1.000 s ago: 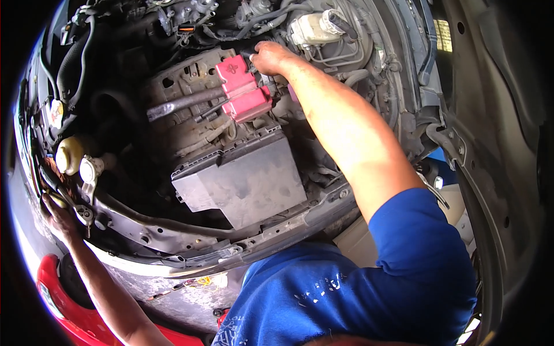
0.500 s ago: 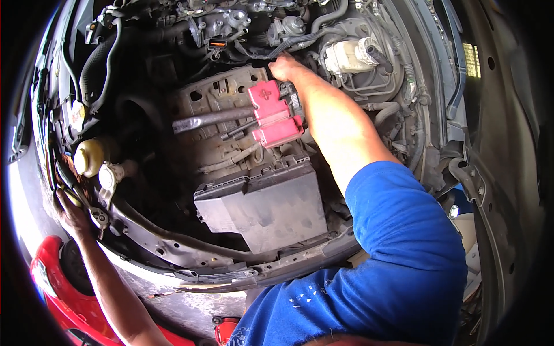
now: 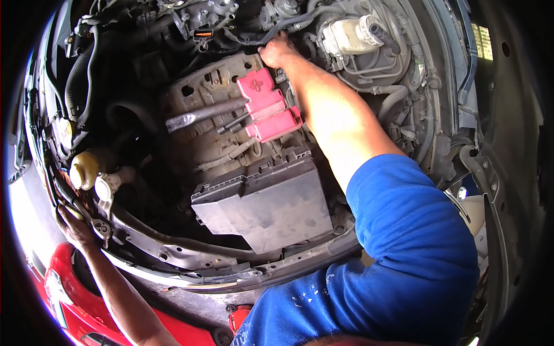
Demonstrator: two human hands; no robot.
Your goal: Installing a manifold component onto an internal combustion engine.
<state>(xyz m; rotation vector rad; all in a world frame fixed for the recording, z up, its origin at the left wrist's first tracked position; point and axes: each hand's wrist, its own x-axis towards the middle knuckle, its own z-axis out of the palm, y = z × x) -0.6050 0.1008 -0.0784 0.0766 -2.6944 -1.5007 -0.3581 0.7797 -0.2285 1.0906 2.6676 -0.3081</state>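
Observation:
My right arm reaches across the engine bay. My right hand (image 3: pixel 279 52) is curled downward past the far corner of the bare metal tray (image 3: pixel 190 106), beneath a dark hose (image 3: pixel 306 22); its fingertips are hidden. Just nearer than that hand, a red terminal cover (image 3: pixel 270 122) sits over thick cables above the tray. At the far left, my left hand (image 3: pixel 76 226) lies on the front edge of the bay with its fingers stretched out. Beside it is a metal ratchet (image 3: pixel 102 229), its handle running toward my fingers; I see no clear grip on it.
A black fuse box cover (image 3: pixel 271 202) fills the near middle. A yellowed reservoir (image 3: pixel 84 170) and a capped filler neck (image 3: pixel 107 187) stand at the left. Another white reservoir (image 3: pixel 349 37) is at the far right. A red car (image 3: pixel 86 288) stands beyond the front edge.
The view has shifted a little, so the engine parts appear slightly higher and more to the left. Both hands stay at about the same spots in the bay.

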